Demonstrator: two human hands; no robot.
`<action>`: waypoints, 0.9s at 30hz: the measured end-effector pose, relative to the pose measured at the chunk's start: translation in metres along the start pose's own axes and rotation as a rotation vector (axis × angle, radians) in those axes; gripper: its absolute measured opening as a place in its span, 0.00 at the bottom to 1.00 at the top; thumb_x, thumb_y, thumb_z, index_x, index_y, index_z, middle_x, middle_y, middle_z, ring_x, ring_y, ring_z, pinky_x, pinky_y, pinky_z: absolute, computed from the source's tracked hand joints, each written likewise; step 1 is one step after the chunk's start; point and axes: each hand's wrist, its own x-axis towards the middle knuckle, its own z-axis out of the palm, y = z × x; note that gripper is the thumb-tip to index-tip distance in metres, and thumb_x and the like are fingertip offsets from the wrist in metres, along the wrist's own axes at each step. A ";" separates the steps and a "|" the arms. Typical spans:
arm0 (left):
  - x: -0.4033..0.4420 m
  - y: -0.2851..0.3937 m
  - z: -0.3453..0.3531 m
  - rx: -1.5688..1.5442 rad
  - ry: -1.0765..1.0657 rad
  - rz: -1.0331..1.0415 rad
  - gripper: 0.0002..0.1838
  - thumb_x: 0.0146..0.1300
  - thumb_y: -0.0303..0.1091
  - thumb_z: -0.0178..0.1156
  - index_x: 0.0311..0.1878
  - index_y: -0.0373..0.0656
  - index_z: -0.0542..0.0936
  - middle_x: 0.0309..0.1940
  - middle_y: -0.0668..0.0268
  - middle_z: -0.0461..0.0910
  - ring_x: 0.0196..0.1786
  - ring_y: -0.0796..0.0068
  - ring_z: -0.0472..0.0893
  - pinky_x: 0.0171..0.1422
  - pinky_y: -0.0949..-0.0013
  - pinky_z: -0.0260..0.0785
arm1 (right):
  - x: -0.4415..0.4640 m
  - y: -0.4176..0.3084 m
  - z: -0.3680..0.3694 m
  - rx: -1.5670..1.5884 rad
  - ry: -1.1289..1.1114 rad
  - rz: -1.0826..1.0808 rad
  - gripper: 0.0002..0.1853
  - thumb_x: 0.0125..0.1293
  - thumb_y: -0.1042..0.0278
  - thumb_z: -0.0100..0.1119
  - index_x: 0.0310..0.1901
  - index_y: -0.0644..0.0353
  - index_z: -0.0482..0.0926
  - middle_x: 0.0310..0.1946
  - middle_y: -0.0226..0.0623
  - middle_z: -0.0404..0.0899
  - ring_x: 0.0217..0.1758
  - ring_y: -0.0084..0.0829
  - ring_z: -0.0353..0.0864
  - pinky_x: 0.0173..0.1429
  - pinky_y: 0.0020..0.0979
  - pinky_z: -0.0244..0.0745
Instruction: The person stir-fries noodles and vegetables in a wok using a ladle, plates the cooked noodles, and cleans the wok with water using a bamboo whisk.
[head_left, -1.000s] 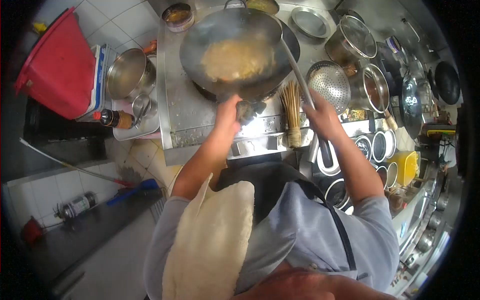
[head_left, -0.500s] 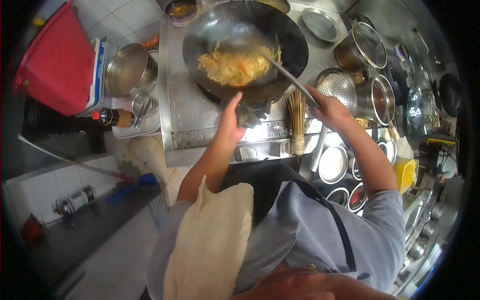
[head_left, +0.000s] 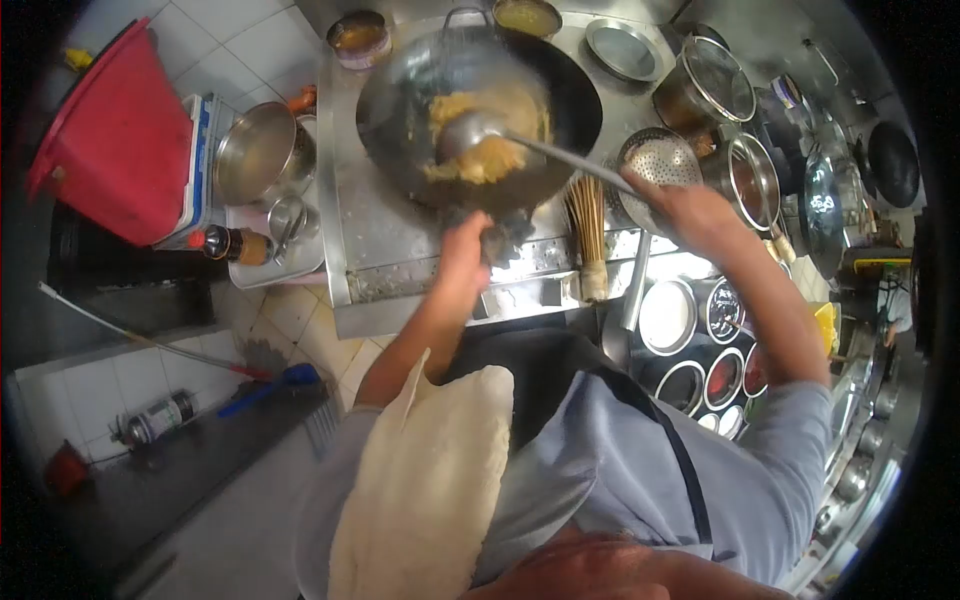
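A black wok (head_left: 385,125) stands on the steel stove, with yellowish noodle-like food (head_left: 495,160) in it, partly blurred by steam and motion. My right hand (head_left: 690,215) is closed round the long handle of a metal ladle (head_left: 472,132), whose bowl rests over the food. At the wok's near edge, my left hand (head_left: 465,255) is closed with the thumb up, where the near handle would sit; a dark cloth-like patch beside it hides the grip. Just right of the wok lie a bamboo brush (head_left: 588,235) and a perforated strainer (head_left: 660,165).
Several pots, including a deep one (head_left: 705,80), line the right side. Round sauce containers (head_left: 668,315) sit in front of them. At left are a steel bowl (head_left: 255,155), a bottle (head_left: 235,244) on a tray, and a red tub (head_left: 120,130). Behind the wok is a tin (head_left: 360,42).
The ladle bowl has swung left and up into clear view over the food, which has bunched together. My right hand has moved slightly right. The wok's far handle now shows.
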 end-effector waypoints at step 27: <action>-0.042 -0.035 -0.002 0.023 0.016 -0.006 0.11 0.66 0.38 0.62 0.48 0.44 0.82 0.35 0.61 0.84 0.36 0.66 0.85 0.38 0.64 0.76 | 0.019 -0.022 0.099 0.298 0.152 0.100 0.35 0.73 0.68 0.50 0.80 0.43 0.55 0.39 0.56 0.84 0.45 0.56 0.85 0.50 0.52 0.79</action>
